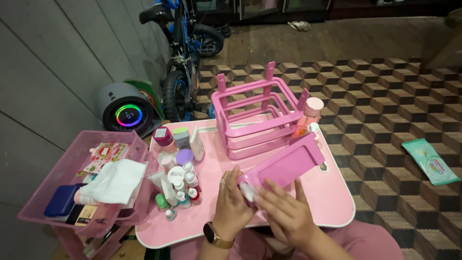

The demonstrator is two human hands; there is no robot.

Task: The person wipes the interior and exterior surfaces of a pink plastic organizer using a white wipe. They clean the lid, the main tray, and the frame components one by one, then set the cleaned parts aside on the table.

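A: Hands first, please. What do they hold?

B: Left hand [232, 202] is closed around the near end of a pink plastic shelf piece [285, 166], with a watch on the wrist. Right hand [284, 214] lies over the same end with fingers half spread, and it presses a small white pad [248, 191] against the plastic.

A: And where is the piece?

B: Above the pink lap table [332, 202], tilted, its far end pointing to the pink rack frame [257, 118] that stands on the table.

A: What is around?

B: Small bottles and jars [179, 168] stand together on the left part of the table. A pink basket [72, 159] with a white cloth [115, 180] is beside it. A green wipes pack [430, 161] lies on the floor, well apart.
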